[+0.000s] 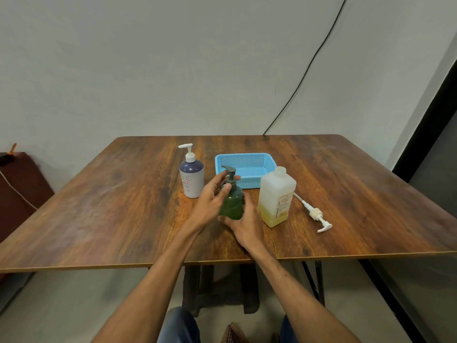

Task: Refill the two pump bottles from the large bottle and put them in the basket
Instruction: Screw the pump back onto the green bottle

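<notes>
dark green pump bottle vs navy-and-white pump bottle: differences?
The dark green pump bottle is short and round with a dark pump; the navy-and-white pump bottle is taller with a white pump. The left hand grips the green one's neck, the right hand its base; the navy-and-white one stands untouched. Both stand upright on the wooden table, pumps fitted.

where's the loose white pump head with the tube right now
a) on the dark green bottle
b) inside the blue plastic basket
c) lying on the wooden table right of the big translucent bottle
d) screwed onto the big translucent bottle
c: the loose white pump head with its tube lies flat on the wooden table, just right of the large translucent bottle of yellowish liquid.
</notes>
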